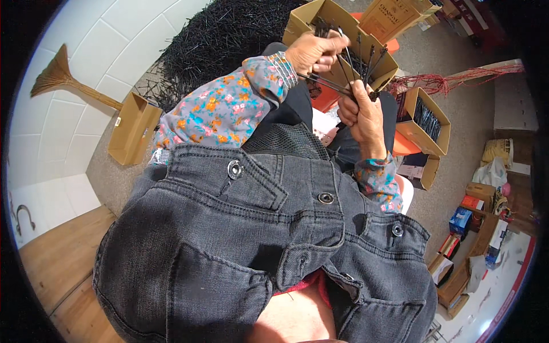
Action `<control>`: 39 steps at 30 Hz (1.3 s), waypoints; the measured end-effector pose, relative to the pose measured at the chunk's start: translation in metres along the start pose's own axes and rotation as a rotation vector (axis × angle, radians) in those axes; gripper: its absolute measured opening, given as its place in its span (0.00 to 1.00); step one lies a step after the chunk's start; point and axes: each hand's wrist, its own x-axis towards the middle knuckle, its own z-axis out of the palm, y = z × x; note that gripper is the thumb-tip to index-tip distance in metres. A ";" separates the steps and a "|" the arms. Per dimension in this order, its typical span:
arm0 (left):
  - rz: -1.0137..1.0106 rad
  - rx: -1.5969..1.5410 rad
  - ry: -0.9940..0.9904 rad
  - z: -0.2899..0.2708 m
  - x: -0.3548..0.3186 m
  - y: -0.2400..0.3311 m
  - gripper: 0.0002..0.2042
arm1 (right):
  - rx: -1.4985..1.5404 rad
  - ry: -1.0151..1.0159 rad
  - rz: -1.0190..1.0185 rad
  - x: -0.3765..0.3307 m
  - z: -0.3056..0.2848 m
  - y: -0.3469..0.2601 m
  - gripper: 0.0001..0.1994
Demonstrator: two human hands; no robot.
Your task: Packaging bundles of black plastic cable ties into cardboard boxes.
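Observation:
My left hand [314, 52] is bent over at the top of the view, its fingers closed around thin black rods. My right hand [363, 114] is lower and further right, with thumb and fingers pinching a bunch of slim black rods [369, 60] that fan upward, some with small knobs or loops at their tips. A few rods run between the two hands. Both hands are above my lap, in front of an open cardboard box [386, 71] with more dark rods in it. What exactly the rods are cannot be made out.
A large heap of black rods [223, 51] lies beyond my left arm. A straw broom [74, 83] leans by a cardboard box [123, 137]. To the right are a box of black rods [443, 137], a bundle of red strands [423, 84] and assorted boxes [460, 220].

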 end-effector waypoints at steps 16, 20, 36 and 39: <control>0.046 0.116 -0.096 0.009 0.000 0.004 0.11 | 0.098 -0.150 0.111 -0.003 -0.006 0.000 0.14; 0.113 -0.095 -0.077 -0.014 0.008 0.010 0.13 | 0.068 -0.203 0.131 -0.002 -0.006 0.000 0.15; -0.093 -0.076 -0.177 0.019 -0.008 -0.002 0.05 | 0.193 -0.417 0.216 -0.005 -0.015 0.003 0.18; -0.088 -0.083 -0.111 0.020 -0.007 -0.003 0.05 | 0.208 -0.413 0.198 -0.005 -0.018 0.003 0.18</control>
